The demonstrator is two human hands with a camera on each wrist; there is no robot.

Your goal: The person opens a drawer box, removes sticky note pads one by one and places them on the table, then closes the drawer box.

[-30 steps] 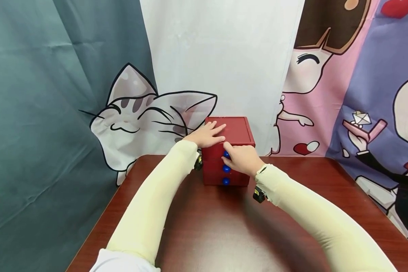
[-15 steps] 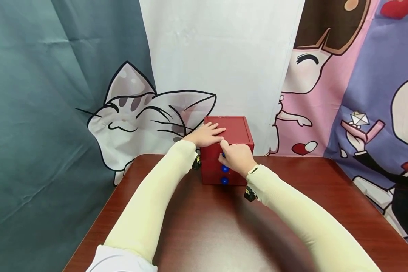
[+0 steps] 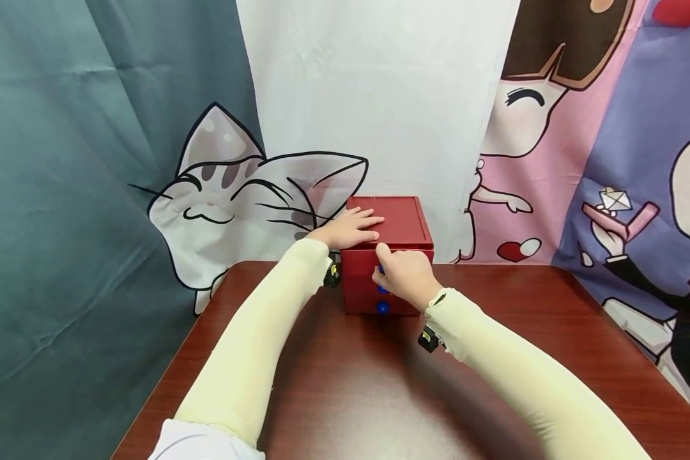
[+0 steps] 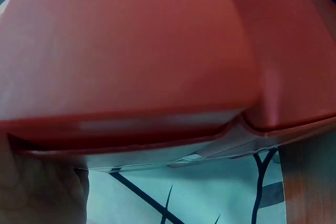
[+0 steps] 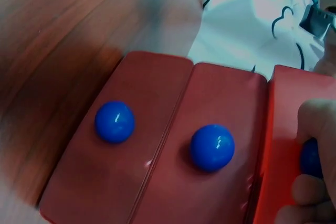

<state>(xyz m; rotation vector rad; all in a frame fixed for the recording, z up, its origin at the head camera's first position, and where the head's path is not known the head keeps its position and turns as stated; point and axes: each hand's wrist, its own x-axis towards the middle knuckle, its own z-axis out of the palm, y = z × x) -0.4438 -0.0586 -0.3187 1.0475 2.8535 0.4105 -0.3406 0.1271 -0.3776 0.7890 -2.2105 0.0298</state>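
Gleaming table (image 3: 345,390), cartoon backdrop (image 3: 391,96) behind

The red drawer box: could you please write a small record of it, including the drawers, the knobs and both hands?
Object: red drawer box
Stands on: brown table
Top drawer: partly out, jutting past the two below
Middle drawer: closed
Bottom drawer: closed
Knobs: round, blue; top knob, middle knob, bottom knob
Left hand: rests on top of the box, fingers spread
Right hand: grips the top knob
Contents: not visible
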